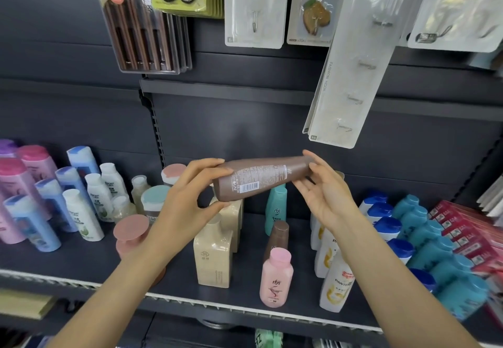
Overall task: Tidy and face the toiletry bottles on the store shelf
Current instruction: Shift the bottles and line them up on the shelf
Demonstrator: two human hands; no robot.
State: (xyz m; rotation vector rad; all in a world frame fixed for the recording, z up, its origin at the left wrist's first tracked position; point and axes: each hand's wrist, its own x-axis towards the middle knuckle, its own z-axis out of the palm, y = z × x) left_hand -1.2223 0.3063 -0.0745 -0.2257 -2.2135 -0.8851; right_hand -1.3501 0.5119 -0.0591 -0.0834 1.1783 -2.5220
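Observation:
A brown bottle (261, 177) lies sideways in the air above the dark shelf (245, 290), its back label and barcode facing me. My left hand (187, 198) grips its wide base end between thumb and curled fingers. My right hand (324, 192) holds the narrow cap end, fingers curved round it. Below stand a second brown bottle (277, 237), a pink bottle (275, 279), a teal bottle (276, 207) and two beige square bottles (213, 255).
Pink, blue and white bottles (81, 214) fill the shelf's left side. White Pantene bottles (336, 285), blue-capped bottles (386, 225) and teal bottles (432, 252) crowd the right, beside red boxes (468, 236). A long pack of hooks (351, 75) hangs just above the hands.

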